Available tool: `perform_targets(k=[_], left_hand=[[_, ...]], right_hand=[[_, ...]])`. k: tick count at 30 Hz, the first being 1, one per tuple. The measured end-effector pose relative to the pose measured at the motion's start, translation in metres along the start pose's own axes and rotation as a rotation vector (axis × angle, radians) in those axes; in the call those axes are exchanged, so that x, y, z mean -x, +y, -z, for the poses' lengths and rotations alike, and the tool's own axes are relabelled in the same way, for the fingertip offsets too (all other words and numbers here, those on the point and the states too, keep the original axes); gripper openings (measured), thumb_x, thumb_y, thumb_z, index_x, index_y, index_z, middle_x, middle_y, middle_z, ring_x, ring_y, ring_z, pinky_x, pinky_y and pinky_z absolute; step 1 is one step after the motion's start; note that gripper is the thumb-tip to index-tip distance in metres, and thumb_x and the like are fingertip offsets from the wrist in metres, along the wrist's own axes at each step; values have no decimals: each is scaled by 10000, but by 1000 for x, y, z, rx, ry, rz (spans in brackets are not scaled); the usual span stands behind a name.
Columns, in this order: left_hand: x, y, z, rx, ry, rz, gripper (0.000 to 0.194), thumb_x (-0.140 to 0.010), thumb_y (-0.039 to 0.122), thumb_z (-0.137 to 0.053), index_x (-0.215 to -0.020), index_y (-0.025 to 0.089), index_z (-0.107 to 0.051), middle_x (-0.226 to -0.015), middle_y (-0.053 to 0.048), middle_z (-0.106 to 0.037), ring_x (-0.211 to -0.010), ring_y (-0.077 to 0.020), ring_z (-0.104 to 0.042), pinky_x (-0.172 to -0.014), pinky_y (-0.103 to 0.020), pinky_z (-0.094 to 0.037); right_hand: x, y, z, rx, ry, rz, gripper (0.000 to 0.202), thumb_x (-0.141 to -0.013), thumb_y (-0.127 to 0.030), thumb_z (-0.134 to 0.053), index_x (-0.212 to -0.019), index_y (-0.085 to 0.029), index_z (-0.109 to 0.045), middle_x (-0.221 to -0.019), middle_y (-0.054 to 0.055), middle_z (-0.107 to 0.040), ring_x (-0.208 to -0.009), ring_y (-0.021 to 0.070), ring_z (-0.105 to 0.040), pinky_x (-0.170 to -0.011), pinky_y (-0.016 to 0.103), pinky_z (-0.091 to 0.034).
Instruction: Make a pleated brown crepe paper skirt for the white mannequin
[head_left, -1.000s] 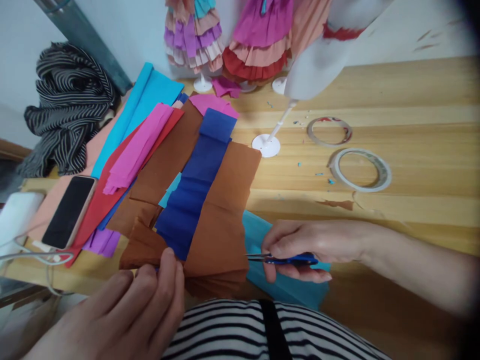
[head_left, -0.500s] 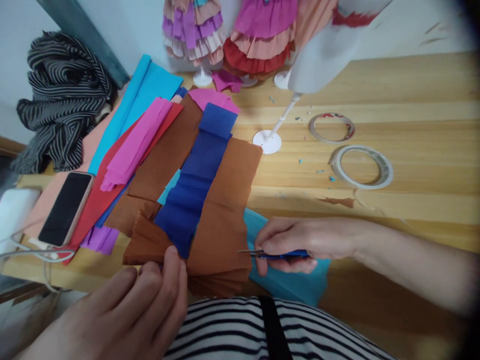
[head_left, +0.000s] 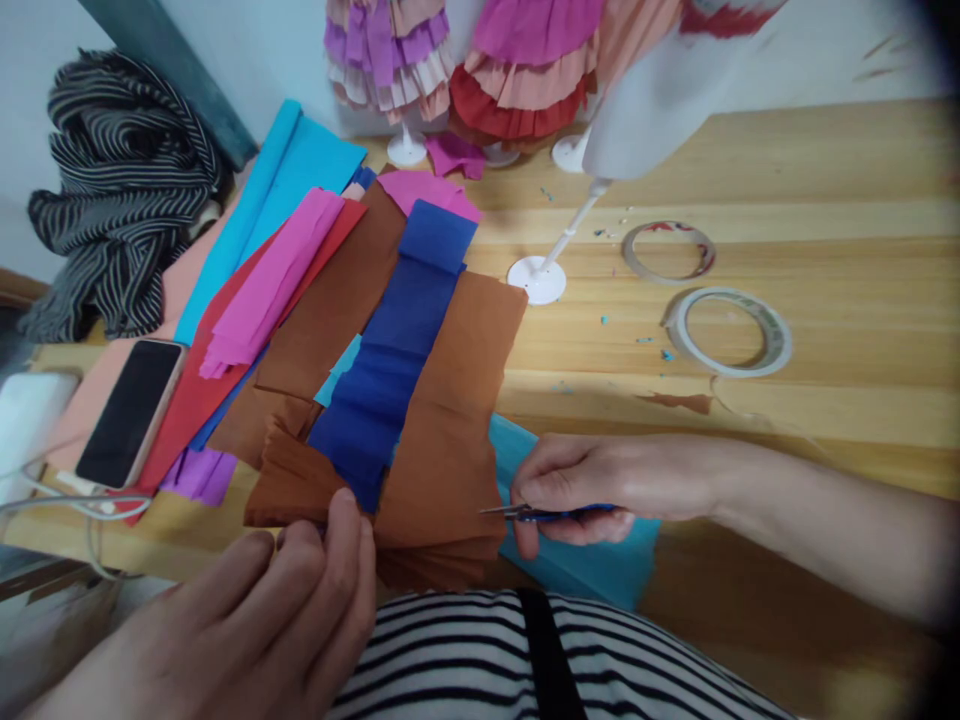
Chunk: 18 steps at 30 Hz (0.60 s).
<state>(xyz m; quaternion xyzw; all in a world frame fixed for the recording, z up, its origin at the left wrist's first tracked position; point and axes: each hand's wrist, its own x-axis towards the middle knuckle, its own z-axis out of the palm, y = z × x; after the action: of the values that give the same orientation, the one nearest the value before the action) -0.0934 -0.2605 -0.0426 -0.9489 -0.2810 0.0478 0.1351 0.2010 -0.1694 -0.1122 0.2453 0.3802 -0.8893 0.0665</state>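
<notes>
My right hand [head_left: 577,490] is closed around a small pair of scissors with blue handles [head_left: 517,512]. The blades point left over the lower right edge of a brown crepe paper piece [head_left: 454,430]. At the lower left, my left hand [head_left: 292,600] has its fingertips closed on the edge of a pleated brown crepe strip [head_left: 296,480]; the thumb is hidden. A dark blue crepe strip [head_left: 401,330] lies between the brown pieces. Under my right hand is a sheet of light blue paper [head_left: 592,565].
Pink crepe paper [head_left: 274,275], a bright blue roll [head_left: 247,215] and a phone [head_left: 131,412] lie at left. A white mannequin stand [head_left: 537,280] and tape rolls [head_left: 731,332] are on the wooden table. Ruffled paper dresses [head_left: 525,90] stand behind, and a striped cloth [head_left: 124,190] lies far left.
The view has shifted very slightly. Both hands keep nearly the same places, with the scissors still at the brown paper's edge.
</notes>
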Motion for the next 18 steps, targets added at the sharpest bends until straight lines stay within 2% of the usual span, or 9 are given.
perform_targets(k=[9, 18], left_hand=[[-2, 0, 1, -30, -4, -24, 329, -873, 237, -459, -1163, 181, -604, -1189, -110, -647, -877, -210, -595, -711, -350, -496], [-1, 1, -1, 0, 16, 1, 317, -884, 242, -455, -1150, 193, -619, -1161, -98, -661, -868, -204, -595, -750, -357, -500]], right_hand=[[-2, -1, -2, -24, -4, 4, 392, -871, -408, -534, -778, -57, -680, -449, -98, -335, -371, 15, -210, -348, 194, -117], [-2, 0, -1, -33, -1, 8, 345, -881, -344, -521, -761, -58, -673, -454, -98, -331, -374, 15, -210, -352, 192, -118]])
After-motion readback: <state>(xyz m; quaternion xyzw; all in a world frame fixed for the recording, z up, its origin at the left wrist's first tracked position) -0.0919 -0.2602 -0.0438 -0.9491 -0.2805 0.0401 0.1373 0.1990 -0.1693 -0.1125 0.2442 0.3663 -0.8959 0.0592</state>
